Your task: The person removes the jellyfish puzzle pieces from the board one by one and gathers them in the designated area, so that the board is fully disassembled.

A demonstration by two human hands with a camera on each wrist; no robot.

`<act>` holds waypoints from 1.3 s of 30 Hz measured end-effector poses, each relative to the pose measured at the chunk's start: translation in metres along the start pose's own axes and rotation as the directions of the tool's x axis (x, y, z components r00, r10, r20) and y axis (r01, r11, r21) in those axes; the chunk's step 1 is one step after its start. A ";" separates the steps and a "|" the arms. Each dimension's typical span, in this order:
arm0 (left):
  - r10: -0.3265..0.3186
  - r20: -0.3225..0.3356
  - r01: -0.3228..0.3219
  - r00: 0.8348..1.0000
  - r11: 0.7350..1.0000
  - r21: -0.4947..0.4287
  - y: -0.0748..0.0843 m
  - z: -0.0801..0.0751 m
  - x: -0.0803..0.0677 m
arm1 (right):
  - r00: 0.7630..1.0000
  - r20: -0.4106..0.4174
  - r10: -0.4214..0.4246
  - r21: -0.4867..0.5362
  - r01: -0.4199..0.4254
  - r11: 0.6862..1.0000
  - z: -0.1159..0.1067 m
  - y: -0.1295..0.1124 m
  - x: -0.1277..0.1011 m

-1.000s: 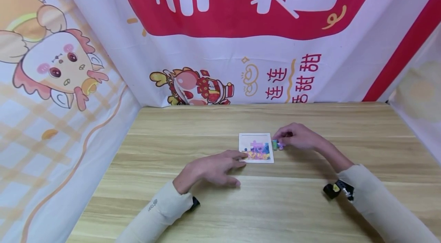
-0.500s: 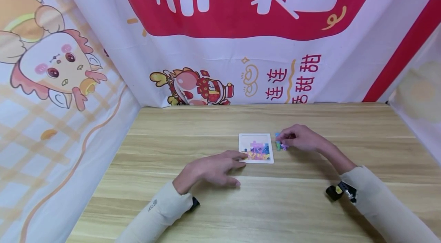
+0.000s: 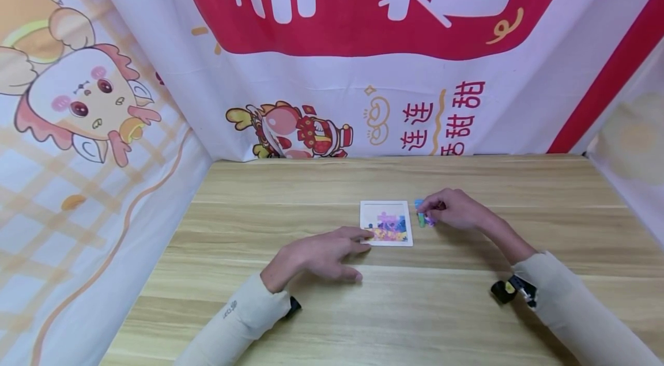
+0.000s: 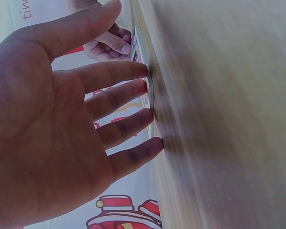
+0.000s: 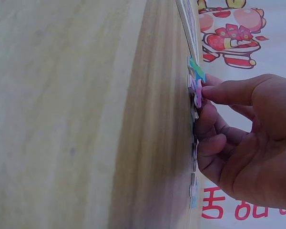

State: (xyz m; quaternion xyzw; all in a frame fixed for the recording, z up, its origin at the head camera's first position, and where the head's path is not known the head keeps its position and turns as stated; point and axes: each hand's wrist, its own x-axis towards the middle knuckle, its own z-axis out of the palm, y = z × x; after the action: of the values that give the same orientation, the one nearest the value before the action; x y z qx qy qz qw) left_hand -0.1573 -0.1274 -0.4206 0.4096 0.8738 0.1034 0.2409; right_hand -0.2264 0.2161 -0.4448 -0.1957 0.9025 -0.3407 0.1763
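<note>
A square white puzzle board (image 3: pixel 371 209) lies on the table, its lower part filled with pink, yellow and blue puzzle pieces (image 3: pixel 389 227). My left hand (image 3: pixel 327 253) rests its straight, spread fingertips on the board's left edge; in the left wrist view the palm (image 4: pixel 47 124) shows, holding nothing. Just right of the board, my right hand (image 3: pixel 453 208) pinches a pink puzzle piece (image 5: pixel 198 93) between thumb and fingers, low over the table. A green piece (image 3: pixel 421 219) and a blue piece (image 3: pixel 418 203) show beside these fingers. My right fingers partly hide other loose pieces.
The wooden table (image 3: pixel 415 320) meets a printed cloth backdrop (image 3: pixel 311 78) at its far edge. Another printed cloth (image 3: pixel 78 210) hangs on the left. In the right wrist view, several loose pieces (image 5: pixel 194 183) lie in a row beneath the hand.
My right hand has shifted slightly right, away from the board, and the loose pieces beside it have shifted right too. A blue piece has come into view. The left hand stays in place.
</note>
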 end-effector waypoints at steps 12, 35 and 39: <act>-0.001 -0.001 0.001 1.000 1.000 0.004 0.000 -0.001 0.000 | 1.000 0.003 0.025 0.016 -0.025 1.000 0.000 -0.005 -0.001; -0.010 -0.055 0.013 0.998 0.998 0.056 0.004 -0.003 0.003 | 0.999 0.016 -0.031 0.002 0.031 1.000 0.009 -0.023 0.013; -0.008 -0.077 0.012 0.997 0.999 0.051 0.007 -0.003 0.007 | 0.998 0.014 -0.054 -0.019 0.055 0.998 0.013 -0.029 0.017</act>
State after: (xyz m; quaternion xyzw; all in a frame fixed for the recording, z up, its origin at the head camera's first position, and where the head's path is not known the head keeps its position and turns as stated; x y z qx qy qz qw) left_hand -0.1578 -0.1172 -0.4173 0.4069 0.8869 0.0949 0.1972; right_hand -0.2282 0.1806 -0.4370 -0.2242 0.8988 -0.3355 0.1711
